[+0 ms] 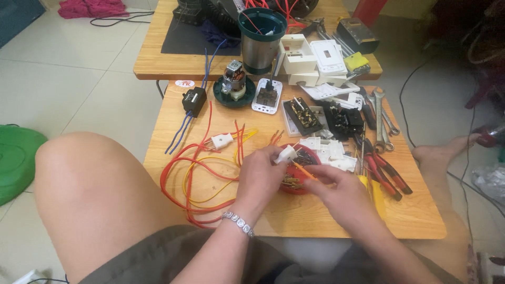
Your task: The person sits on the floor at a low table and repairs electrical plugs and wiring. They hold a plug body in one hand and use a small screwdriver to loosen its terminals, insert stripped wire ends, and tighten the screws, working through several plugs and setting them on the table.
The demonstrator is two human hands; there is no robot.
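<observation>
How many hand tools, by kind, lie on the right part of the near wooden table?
Spanners: 2
Red-handled pliers: 2
Yellow-handled tool, partly hidden by the right hand: 1
Total: 5, as far as the picture shows; the handles overlap, so the pliers count is uncertain.

Your forearms are bare, no sleeves reaching into frame. Your left wrist carries a silver link bracelet (238, 222) with square, stone-like segments, lower centre of the frame. Grey-olive shorts (158, 257) cover your lap along the bottom edge. Your raised knee at lower left is bare, and your hands wear no gloves.
</observation>
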